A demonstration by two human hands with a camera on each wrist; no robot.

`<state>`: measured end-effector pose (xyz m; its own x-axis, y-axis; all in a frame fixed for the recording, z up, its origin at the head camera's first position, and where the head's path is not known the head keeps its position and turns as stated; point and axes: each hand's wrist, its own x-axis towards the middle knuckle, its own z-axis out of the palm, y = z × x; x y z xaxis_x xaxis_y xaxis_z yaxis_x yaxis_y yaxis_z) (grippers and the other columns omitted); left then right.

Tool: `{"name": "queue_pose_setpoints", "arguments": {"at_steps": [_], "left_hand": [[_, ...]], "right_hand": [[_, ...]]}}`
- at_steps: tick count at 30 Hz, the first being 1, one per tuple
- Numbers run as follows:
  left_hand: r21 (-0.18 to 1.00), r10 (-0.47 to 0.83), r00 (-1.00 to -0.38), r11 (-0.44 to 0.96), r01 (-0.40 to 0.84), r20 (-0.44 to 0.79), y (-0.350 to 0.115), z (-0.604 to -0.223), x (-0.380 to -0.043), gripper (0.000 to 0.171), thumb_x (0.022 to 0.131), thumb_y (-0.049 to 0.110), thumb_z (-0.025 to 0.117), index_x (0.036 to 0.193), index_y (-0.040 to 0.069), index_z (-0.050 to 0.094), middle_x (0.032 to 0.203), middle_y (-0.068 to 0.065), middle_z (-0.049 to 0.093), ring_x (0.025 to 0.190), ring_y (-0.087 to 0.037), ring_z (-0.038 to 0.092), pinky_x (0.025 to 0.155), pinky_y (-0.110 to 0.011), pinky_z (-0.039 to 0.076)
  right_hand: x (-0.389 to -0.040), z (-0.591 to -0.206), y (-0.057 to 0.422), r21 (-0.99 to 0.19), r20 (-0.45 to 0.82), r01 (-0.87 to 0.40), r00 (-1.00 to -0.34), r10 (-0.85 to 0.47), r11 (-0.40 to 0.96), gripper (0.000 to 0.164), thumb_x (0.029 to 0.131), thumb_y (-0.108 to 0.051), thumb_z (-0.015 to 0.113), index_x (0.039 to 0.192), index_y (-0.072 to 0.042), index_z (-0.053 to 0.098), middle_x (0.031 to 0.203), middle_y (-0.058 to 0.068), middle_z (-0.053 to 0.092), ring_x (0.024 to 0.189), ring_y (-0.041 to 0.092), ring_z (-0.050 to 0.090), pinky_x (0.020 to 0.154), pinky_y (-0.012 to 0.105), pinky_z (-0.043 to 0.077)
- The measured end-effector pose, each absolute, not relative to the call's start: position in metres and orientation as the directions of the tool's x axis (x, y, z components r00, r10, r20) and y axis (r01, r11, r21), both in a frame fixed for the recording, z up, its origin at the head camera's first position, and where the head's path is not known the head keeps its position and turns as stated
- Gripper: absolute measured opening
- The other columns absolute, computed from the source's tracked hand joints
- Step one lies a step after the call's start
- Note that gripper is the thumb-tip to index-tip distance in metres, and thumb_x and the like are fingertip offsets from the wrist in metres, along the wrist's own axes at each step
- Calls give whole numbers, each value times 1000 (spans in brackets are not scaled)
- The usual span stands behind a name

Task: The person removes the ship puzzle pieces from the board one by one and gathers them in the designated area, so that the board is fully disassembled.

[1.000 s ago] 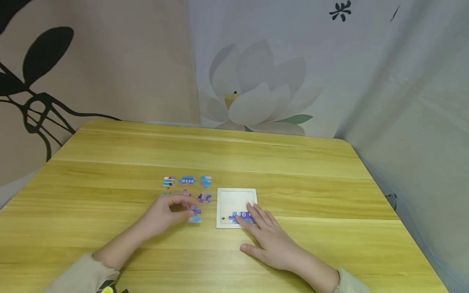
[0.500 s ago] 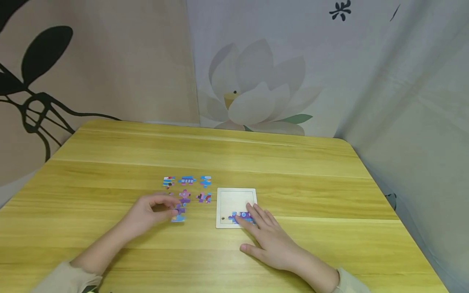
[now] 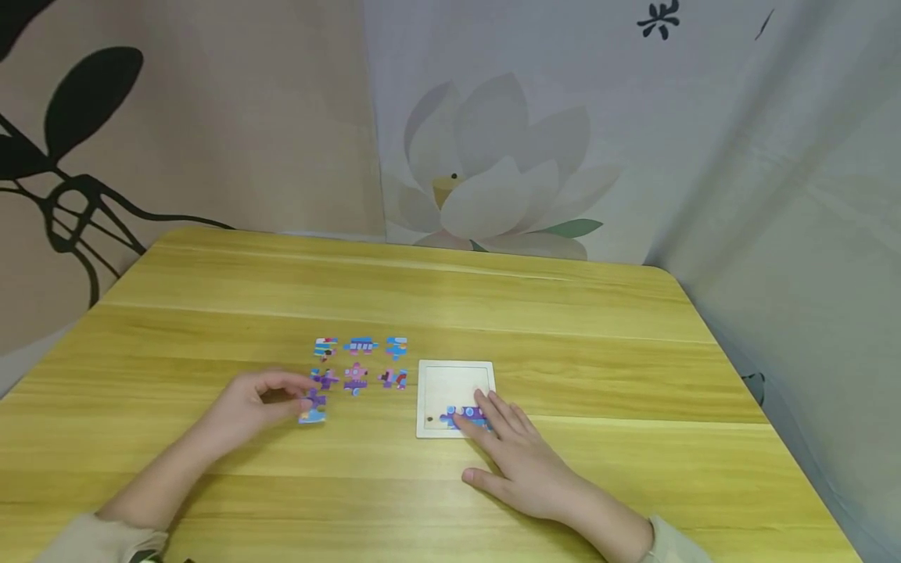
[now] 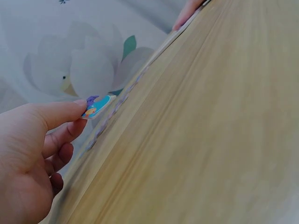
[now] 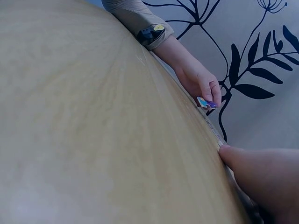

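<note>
Between thumb and fingers my left hand (image 3: 248, 410) pinches a blue and purple jigsaw piece (image 3: 313, 417), left of the white puzzle tray. The left wrist view shows this jigsaw piece (image 4: 97, 108) held by its edge, tilted and raised off the table. My right hand (image 3: 519, 467) rests with spread fingers on the lower right of the white puzzle tray (image 3: 450, 379). Under its fingertips lie joined purple and blue jigsaw pieces (image 3: 463, 412) along the tray's bottom, partly covered. In the right wrist view mostly the right thumb (image 5: 229, 155) shows.
Several loose jigsaw pieces lie in two rows left of the tray, among them a blue one (image 3: 361, 345) at the back and a pink and purple one (image 3: 355, 378) in front. The wooden table (image 3: 598, 352) ends at a printed curtain (image 3: 296, 117).
My left hand has moved left with the pinched jigsaw piece, from beside the tray to the left end of the loose pieces, uncovering the front row. The right hand has stayed in place.
</note>
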<state>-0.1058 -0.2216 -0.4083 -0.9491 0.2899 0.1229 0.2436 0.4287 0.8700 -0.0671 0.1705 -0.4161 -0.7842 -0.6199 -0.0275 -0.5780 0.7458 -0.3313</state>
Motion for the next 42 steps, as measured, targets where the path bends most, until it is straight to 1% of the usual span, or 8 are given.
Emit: {"name": "queue_pose_setpoints", "arguments": {"at_steps": [9,17,21,24,29,32,37,42], "left_hand": [[844,285,-954,485,228,94,-225,-411,-109,23,83,16,75,104,8,72,89,-1,65,84,-16,58,73,-28,48],[758,305,-945,587,285,119,-226,-414,-111,22,82,14,76,102,9,72,85,2,60,80,-17,55,69,-26,48],[728,320,-938,611,312,133,-224,-413,-112,21,82,14,76,102,8,73,86,2,58,80,-16,53,68,-25,48],[701,342,-925,619,354,165,-224,-413,-112,21,82,12,76,102,8,74,85,3,56,78,-14,50,66,-24,48],[652,377,-906,641,405,193,-223,-414,-111,20,81,10,77,100,9,74,79,9,55,76,-13,47,62,-24,45],[635,381,-903,653,413,196,-223,-415,-111,19,80,11,77,99,10,74,76,11,54,75,-12,46,61,-24,45],[651,365,-911,647,396,192,-223,-415,-110,18,81,13,77,99,11,74,76,9,54,74,-13,46,60,-24,44],[672,350,-921,642,369,171,-223,-415,-110,17,82,15,77,98,12,75,77,7,53,74,-14,46,60,-24,44]], "right_hand": [[-67,-415,171,-328,-22,-581,-784,-621,745,67,96,-58,40,153,-27,22,159,10,1,144,24,-3,113,46,3],[-67,-415,171,-333,-20,-579,-785,-620,744,67,96,-58,40,153,-28,22,159,9,1,144,24,-3,113,46,3],[-67,-414,171,-337,-20,-578,-785,-619,744,67,96,-57,40,153,-28,22,159,10,1,144,25,-3,113,47,3],[-67,-414,171,-340,-21,-578,-784,-621,742,67,96,-57,40,153,-28,22,159,10,2,144,25,-3,113,47,3],[-68,-414,170,-338,-25,-580,-782,-623,741,67,96,-57,40,153,-27,22,159,10,2,144,25,-2,113,47,3],[-68,-414,170,-333,-25,-581,-782,-622,743,67,96,-57,40,153,-28,22,159,10,2,144,25,-2,113,47,3],[-68,-414,171,-332,-19,-582,-782,-623,742,66,96,-58,40,153,-29,23,159,10,2,144,26,-2,113,47,4],[-67,-415,171,-334,-18,-585,-780,-625,739,62,96,-57,40,152,-32,26,159,10,1,144,26,-2,112,49,4]]}}
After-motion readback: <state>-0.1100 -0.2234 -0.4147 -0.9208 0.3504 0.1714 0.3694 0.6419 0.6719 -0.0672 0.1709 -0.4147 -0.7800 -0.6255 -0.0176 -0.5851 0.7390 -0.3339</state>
